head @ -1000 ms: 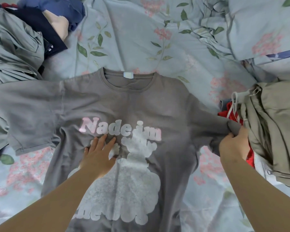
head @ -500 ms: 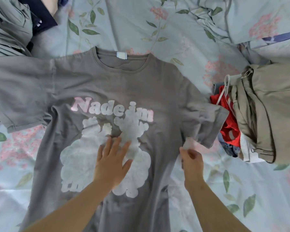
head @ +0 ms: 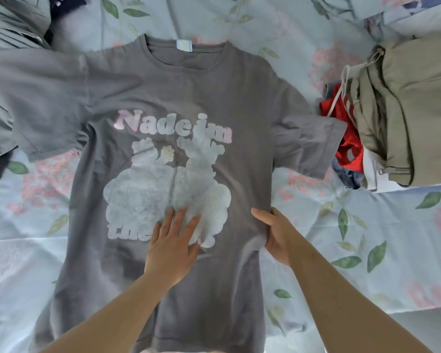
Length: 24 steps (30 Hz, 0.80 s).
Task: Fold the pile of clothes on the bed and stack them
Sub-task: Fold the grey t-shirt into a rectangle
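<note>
A grey T-shirt (head: pixel 194 93) with a pale printed design lies face up and spread flat on the bed, collar at the far side, both sleeves out. My left hand (head: pixel 172 242) presses flat on the lower part of the print, fingers straight and spread. My right hand (head: pixel 275 233) grips the shirt's right side seam at waist height, thumb on top and fingers tucked under the edge. A folded stack topped by a khaki garment (head: pixel 415 108) sits at the right, with red cloth (head: pixel 346 138) showing beneath it.
The floral light-blue bedsheet (head: pixel 367 238) covers the bed. Unfolded grey-green and dark clothes (head: pixel 13 24) are heaped at the far left. A rumpled quilt (head: pixel 382 11) lies at the far right corner.
Both hands slid down the shirt toward me. My right hand left the right sleeve and now holds the side seam. My left hand moved from the lettering to the lower print.
</note>
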Available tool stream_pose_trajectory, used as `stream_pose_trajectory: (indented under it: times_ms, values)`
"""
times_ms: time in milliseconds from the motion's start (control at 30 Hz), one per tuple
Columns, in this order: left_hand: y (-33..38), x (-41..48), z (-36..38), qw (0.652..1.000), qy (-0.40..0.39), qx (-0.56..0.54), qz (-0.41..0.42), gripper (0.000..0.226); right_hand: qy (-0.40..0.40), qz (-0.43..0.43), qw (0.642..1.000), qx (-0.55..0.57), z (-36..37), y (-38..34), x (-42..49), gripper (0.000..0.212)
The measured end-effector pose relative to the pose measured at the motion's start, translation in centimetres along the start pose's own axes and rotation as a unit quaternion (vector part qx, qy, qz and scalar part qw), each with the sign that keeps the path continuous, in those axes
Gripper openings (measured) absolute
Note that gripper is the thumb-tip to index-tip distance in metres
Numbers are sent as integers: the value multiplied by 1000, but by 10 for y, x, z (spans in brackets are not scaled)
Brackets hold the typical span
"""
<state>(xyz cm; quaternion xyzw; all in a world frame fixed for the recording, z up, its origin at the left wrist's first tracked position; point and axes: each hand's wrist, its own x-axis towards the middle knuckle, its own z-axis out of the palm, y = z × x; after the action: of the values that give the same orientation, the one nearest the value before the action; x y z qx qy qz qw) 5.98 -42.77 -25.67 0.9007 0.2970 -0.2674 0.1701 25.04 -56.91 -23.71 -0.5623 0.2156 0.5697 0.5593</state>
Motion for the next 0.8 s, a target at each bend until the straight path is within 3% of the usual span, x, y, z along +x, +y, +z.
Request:
stream_pose_trajectory:
  times_ms: [67,167,233,333,367,467,600,667,733,800]
  values:
    - [-1,-5,0,1000,-10,-1,2,62,-12,23,988,-154,-14,3,-13,37]
    - [-3,-10,2,1000,-20,3,2,64,-30,117,932,-343,-37,20,-34,43]
    - [-2,-16,5,1000,-24,-1,-4,66,-26,115,934,-338,-48,36,-45,35]
    - [4,-25,8,999,-31,-12,-8,65,68,37,962,-262,-59,57,-57,14]
    - [5,-28,9,999,-34,-11,-8,65,113,13,959,-260,-63,64,-59,8]
    - [7,-35,9,999,-46,-6,-5,65,236,-34,919,-314,-66,80,-66,20]
    - [2,-46,7,997,-67,-45,0,63,154,36,942,-297,-60,91,-72,17]
    - [-6,-52,7,995,-78,-70,2,62,207,72,881,-419,-59,96,-75,18]
    - [-17,-59,7,992,-76,-97,-9,61,324,76,806,-489,-55,98,-77,28]
    - [-31,-67,5,990,-53,-125,-35,56,386,18,804,-452,-37,99,-79,33]
